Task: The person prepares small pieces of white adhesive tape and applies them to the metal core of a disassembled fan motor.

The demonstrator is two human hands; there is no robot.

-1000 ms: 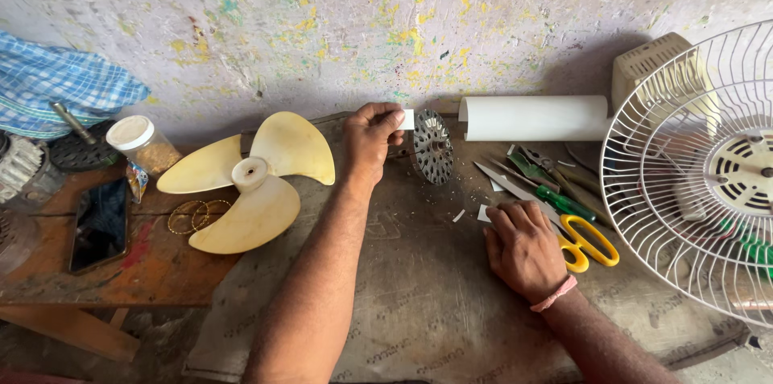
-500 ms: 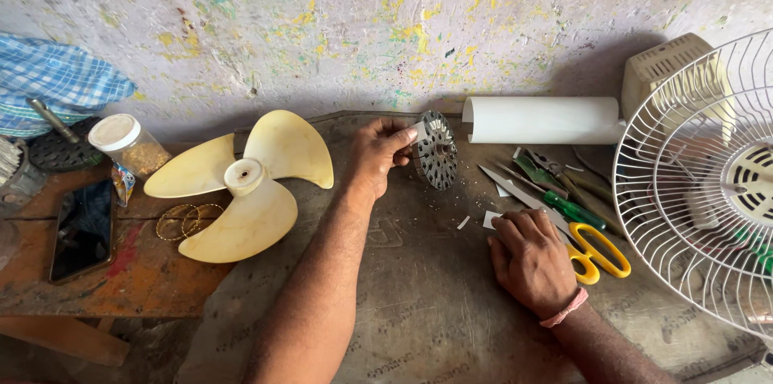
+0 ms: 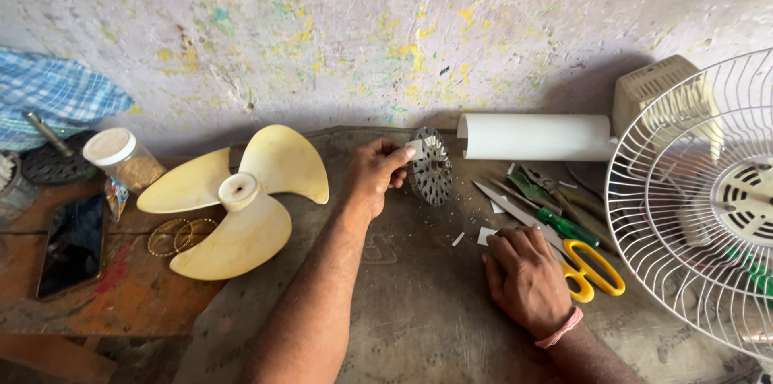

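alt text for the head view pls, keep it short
Left hand holds a round perforated metal disc upright on a workbench; right hand rests flat beside yellow-handled scissors. A cream fan blade lies left, a wire fan guard right.

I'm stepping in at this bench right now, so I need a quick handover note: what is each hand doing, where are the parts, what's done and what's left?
Left hand: fingers pinch the perforated metal disc, held on edge near the wall.
Right hand: rests palm down on the bench, fingertips on a small white scrap, beside the yellow-handled scissors.
Parts: cream fan blade lies off the fan, left of the left hand; wire fan guard stands at the right; white roll against the wall.
Done: blade is off.
Left: disc and blade are not fitted anywhere yet.
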